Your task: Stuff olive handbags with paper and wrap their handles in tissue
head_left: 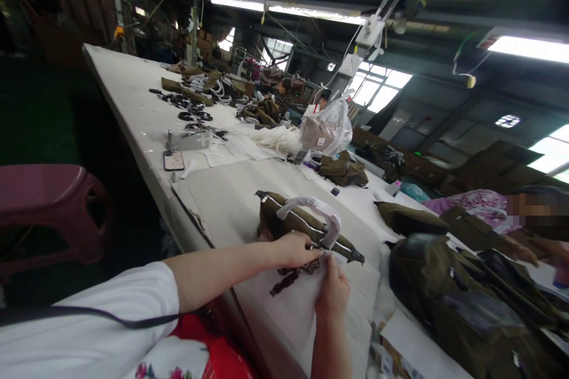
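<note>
An olive-green bag [297,222] with a metal zip lies on the worktable. Its arched handle [331,210] is wrapped in white covering. At the near end of the handle is a small metal ring [326,248]. My left hand [293,249] reaches over from the left, its fingers pinched closed at this ring. Just below the ring my right hand [332,290] is closed, thumb upward, with a thin white sheet [302,314] at its fingers. A dark brown patterned strap [291,278] dangles beneath my left hand. My fingers partly hide the ring and the strap's upper end.
Several olive bags [444,284] are piled at the right, near a co-worker's hand [520,249]. Further up the table [120,80] lie a phone [173,160], dark straps [191,109] and a plastic-wrapped bundle [326,127]. A pink stool [44,195] stands on the left.
</note>
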A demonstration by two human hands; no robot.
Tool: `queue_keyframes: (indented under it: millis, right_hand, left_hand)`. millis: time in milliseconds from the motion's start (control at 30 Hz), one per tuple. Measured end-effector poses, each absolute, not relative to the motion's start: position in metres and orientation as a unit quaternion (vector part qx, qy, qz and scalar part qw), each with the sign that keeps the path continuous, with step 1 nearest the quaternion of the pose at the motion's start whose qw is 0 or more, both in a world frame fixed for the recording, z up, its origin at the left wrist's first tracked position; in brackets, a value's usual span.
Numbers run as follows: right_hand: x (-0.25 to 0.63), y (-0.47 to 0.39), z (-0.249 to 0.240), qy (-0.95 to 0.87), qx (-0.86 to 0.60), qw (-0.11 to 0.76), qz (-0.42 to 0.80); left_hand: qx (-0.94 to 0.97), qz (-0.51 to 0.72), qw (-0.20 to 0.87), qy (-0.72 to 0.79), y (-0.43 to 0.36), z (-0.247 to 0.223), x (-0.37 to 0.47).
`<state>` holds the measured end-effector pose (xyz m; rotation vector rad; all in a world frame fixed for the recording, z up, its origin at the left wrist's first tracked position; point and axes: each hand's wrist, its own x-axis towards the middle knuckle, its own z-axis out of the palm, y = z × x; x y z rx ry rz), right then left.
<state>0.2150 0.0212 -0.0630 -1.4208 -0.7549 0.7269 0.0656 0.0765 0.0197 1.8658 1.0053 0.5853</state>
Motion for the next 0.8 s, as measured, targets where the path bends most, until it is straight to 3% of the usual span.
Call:
queue_keyframes:
  millis: [133,233,467,667,800]
  right_hand:
    - [0.215,0.026,-0.066,-0.341,-0.61,0.631,0.336]
    - [0.211,0.026,-0.065,-0.348,-0.598,0.629,0.355]
    - [0.2,0.024,-0.051,-0.375,-0.545,0.626,0.413]
    - [0.204,0.023,-0.046,-0.316,-0.54,0.654,0.425]
    - [0.209,0.019,-0.041,-0.284,-0.526,0.655,0.462]
  left_hand:
    - [0.6,0.183,0.672,0.393,0.076,0.012,0.067]
    - [0.583,0.183,0.689,0.39,0.077,0.004,0.068]
    - [0.763,0.178,0.446,0.432,0.077,-0.004,0.057]
    - [0.822,0.313,0.231,0.415,0.058,0.007,0.037]
    - [0.742,0.426,0.201,0.478,0.059,0.013,0.021]
